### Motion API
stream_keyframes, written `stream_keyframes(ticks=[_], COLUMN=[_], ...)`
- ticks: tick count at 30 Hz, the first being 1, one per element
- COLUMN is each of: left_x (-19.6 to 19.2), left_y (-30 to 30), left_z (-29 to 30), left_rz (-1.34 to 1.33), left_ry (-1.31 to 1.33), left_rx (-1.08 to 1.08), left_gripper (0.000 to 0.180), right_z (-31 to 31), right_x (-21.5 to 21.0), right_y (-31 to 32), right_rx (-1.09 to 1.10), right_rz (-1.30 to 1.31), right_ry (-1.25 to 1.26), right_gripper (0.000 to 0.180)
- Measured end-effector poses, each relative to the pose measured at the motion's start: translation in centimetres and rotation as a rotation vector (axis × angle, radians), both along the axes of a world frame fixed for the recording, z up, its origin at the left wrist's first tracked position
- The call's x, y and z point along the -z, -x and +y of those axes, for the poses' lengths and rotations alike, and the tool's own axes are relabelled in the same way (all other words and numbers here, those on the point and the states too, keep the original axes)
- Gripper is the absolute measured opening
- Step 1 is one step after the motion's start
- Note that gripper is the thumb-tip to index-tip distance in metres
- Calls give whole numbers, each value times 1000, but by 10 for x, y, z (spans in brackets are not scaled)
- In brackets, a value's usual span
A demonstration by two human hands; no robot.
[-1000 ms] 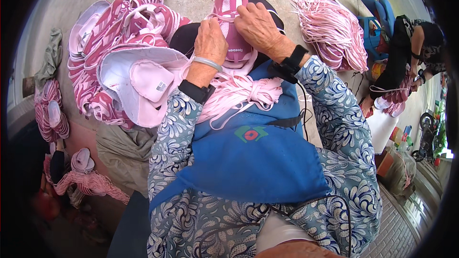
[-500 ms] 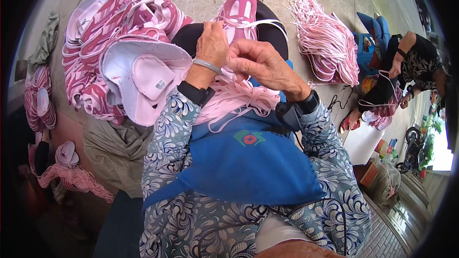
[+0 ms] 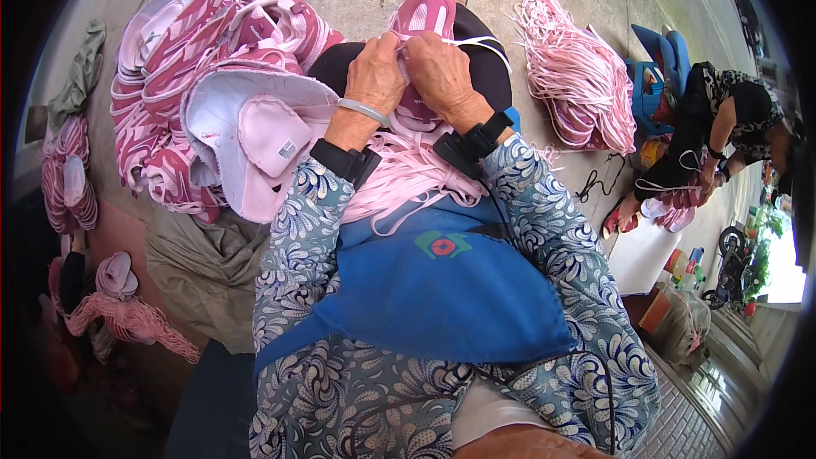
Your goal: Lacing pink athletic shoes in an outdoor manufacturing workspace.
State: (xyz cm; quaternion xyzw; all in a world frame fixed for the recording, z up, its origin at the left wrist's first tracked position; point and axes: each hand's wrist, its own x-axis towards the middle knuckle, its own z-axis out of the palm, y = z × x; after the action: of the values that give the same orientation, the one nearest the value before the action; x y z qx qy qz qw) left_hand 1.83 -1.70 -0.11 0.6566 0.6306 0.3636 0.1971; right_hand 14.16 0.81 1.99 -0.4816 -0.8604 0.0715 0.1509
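A pink and white shoe upper [image 3: 422, 10] rests over my lap with its toe pointing away from me. Both hands meet over its lacing area. My left hand [image 3: 376, 75] is closed at the left edge, fingers pinched on the upper and its lace. My right hand [image 3: 440, 76] pinches beside it on the white shoelace [image 3: 480, 41], whose loose length trails right over my dark trouser leg. The fingertips partly cover the eyelets. Below my wrists a bundle of pale pink shoelaces [image 3: 412, 174] lies on my blue apron [image 3: 450, 297].
Stacked pink shoe uppers [image 3: 183, 68] rise on my left, one with its pale lining [image 3: 270, 132] facing up. On the concrete floor to the right lies a heap of pink laced uppers [image 3: 578, 76]. Beyond it a co-worker [image 3: 722, 119] bends over more uppers. A grey-green cloth [image 3: 204, 268] lies at lower left.
My right hand has moved from hovering right of the upper, up and left onto its lacing area beside my left hand. The co-worker's hands have come down to their uppers.
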Motion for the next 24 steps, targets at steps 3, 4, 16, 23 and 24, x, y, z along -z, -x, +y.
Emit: stream_keyframes(ticks=[3, 4, 16, 23, 24], left_x=[-5, -8, -67, -46, -66], left_y=[-2, -4, -8, -53, -54], left_z=[-4, -8, -31, -19, -28], left_rz=[-46, -56, -987, -1519, -1360], left_ry=[43, -1, 1053, 852, 835], left_rx=[-23, -23, 276, 274, 380], left_gripper=[16, 15, 47, 28, 25], right_z=[2, 1, -82, -79, -79], right_x=[-3, -7, -143, -173, -157], right_y=[-1, -2, -77, -121, -137], right_rx=[-69, -106, -909, -1356, -1228], right_rz=[47, 73, 875, 950, 1081], right_ry=[-38, -41, 1208, 1277, 1302], right_gripper=[8, 8, 13, 18, 21])
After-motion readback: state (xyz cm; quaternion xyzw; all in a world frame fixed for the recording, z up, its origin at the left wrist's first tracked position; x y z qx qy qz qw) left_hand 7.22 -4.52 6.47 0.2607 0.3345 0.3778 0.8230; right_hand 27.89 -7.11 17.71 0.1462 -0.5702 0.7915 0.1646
